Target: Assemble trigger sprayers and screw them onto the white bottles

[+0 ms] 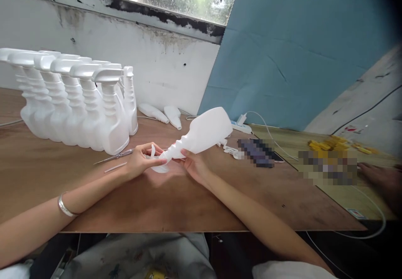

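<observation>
1 white trigger spray bottle [212,130] hangs tilted above the brown tabletop [132,208], base up. The left hand [141,159] pinches its trigger end between thumb and fingers; the right hand [196,168] pinches the ribbed neck. Off left, more white spray bottles [75,107] stand upright, near a pointed metal tool [114,157].

The bottle [212,130] between the table's [163,212] front and back edges is plain white, like the spray bottles [111,132] farther left. The table is brown. Beyond its back edge, the sheet [282,53] is blue; past its right edge, the pieces [328,145] are yellow. The bracelet [63,206] is silver.
</observation>
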`<state>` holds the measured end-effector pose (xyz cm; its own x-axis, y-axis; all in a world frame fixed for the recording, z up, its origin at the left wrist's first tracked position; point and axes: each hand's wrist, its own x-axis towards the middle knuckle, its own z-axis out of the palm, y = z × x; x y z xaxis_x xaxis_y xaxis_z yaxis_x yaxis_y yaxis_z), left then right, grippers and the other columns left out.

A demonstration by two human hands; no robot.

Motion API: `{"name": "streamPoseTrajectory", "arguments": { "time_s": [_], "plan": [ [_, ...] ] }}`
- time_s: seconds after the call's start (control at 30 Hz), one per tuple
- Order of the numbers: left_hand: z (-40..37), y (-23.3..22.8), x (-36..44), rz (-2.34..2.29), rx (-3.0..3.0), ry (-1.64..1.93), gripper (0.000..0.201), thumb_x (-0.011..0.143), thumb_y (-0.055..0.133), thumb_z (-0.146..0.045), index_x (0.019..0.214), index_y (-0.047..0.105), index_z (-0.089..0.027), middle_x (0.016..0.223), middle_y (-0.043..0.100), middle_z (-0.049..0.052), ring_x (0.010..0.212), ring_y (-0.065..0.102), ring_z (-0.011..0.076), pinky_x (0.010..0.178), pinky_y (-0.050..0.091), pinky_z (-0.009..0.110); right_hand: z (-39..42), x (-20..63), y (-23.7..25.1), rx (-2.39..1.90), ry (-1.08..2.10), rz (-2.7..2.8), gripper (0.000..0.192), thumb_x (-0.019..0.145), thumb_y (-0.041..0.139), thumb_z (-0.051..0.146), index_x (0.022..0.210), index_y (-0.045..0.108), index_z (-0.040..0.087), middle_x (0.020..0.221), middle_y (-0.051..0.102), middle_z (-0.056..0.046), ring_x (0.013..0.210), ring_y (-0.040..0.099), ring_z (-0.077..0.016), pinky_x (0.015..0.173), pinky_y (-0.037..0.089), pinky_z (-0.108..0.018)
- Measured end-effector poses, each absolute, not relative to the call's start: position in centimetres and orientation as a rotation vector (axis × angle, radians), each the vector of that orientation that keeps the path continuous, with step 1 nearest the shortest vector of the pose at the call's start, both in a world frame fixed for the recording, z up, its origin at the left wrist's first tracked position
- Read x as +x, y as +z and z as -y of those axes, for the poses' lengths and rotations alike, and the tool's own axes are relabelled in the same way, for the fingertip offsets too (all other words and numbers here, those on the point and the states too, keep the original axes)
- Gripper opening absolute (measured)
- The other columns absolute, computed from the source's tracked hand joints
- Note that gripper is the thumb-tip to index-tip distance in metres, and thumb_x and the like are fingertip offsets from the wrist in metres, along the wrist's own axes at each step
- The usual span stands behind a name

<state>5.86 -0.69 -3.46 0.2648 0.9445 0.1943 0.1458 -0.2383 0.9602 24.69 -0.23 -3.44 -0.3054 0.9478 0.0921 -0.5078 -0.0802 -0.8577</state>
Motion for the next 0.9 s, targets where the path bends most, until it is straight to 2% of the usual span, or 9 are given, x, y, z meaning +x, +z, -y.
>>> {"name": "streamPoseTrajectory", "arguments": {
  "time_s": [0.17, 0.33, 0.57, 0.73, 0.9],
  "plan": [
    [0.3, -3.7, 5.7, -0.834, 1.281, 0.835, 0.025, 0.060, 0.071, -0.032, 0.072, 0.058, -0.014, 0.071, 0.064, 0.004, 0.062, 0.057, 0.0150, 0.056, 0.042, 0.024, -0.3, 25.0, -4.6, -0.630, 1.802, 1.012, 0.029, 0.067, 0.065, 0.023, 0.095, 0.060, 0.018, 0.094, 0.066, -0.001, 0.090, 0.059, -0.0167, 0.084, 0.047, -0.034],
    [0.3, -4.0, 5.8, -0.739, 1.116, 0.675, 0.024, 0.068, 0.065, -0.035, 0.074, 0.059, -0.012, 0.074, 0.064, 0.008, 0.064, 0.058, 0.0171, 0.057, 0.043, 0.026, -0.4, 25.0, -4.9, -0.648, 1.801, 1.034, 0.029, 0.065, 0.066, 0.020, 0.093, 0.061, 0.018, 0.092, 0.066, -0.001, 0.086, 0.059, -0.0151, 0.081, 0.046, -0.030],
    [1.2, -3.3, 6.5, -1.029, 1.292, 0.818, 0.035, 0.055, 0.074, -0.037, 0.067, 0.051, -0.015, 0.062, 0.055, -0.002, 0.057, 0.052, 0.0124, 0.052, 0.036, 0.021, -0.6, 24.8, -5.4, -0.748, 1.781, 0.995, 0.028, 0.065, 0.066, 0.023, 0.092, 0.061, 0.017, 0.088, 0.068, -0.001, 0.080, 0.062, -0.0152, 0.076, 0.048, -0.029],
    [1.4, -3.3, 6.6, -1.143, 1.456, 0.855, 0.038, 0.053, 0.074, -0.042, 0.069, 0.051, -0.016, 0.063, 0.056, -0.003, 0.057, 0.051, 0.0119, 0.052, 0.036, 0.021, -0.6, 24.6, -5.6, -0.710, 1.798, 0.996, 0.027, 0.068, 0.064, 0.023, 0.094, 0.060, 0.017, 0.089, 0.068, -0.002, 0.082, 0.063, -0.0167, 0.076, 0.050, -0.032],
    [1.5, -3.8, 6.6, -1.254, 1.873, 1.016, 0.036, 0.055, 0.072, -0.043, 0.068, 0.051, -0.017, 0.061, 0.054, -0.004, 0.053, 0.043, 0.0095, 0.049, 0.031, 0.020, -0.3, 24.6, -5.5, -0.686, 1.896, 1.014, 0.028, 0.070, 0.061, 0.026, 0.096, 0.058, 0.015, 0.091, 0.068, -0.005, 0.080, 0.064, -0.0186, 0.075, 0.051, -0.034]
  ]
}}
